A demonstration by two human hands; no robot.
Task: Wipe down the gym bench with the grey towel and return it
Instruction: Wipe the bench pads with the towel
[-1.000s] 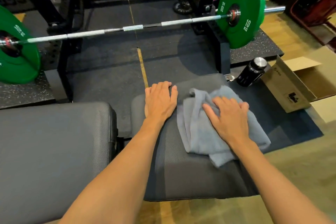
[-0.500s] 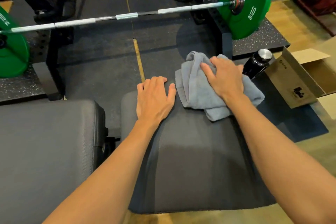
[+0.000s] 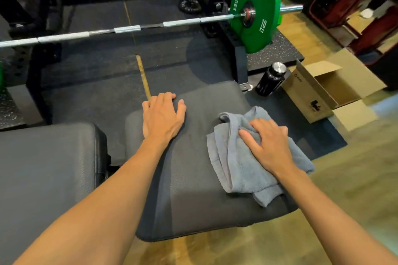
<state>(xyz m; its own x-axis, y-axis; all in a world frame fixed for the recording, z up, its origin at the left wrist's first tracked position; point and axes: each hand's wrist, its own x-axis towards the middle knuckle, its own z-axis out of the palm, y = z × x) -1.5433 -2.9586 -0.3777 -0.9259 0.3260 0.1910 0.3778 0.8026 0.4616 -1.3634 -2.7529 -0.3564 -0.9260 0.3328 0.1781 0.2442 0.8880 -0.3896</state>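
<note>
We see the grey towel (image 3: 243,163) bunched in loose folds at the right of the frame's middle, lying on the right side of the dark padded surface (image 3: 193,200), with one corner hanging past the near right edge. Our right hand (image 3: 269,146) lies on top of it, palm down, fingers spread and slightly curled into the cloth, pressing rather than closed around it. Our left hand (image 3: 161,116) rests flat and open on the bare padding at the frame's centre, holding nothing, well apart from the towel. A second pad (image 3: 47,178) fills the lower left. Beyond the surface, on the floor at the right, a black bottle (image 3: 270,80) stands just beside an open cardboard box (image 3: 310,94). Across the upper frame runs a barbell (image 3: 127,29) carrying a green plate (image 3: 255,8) marked 10 KG.
</note>
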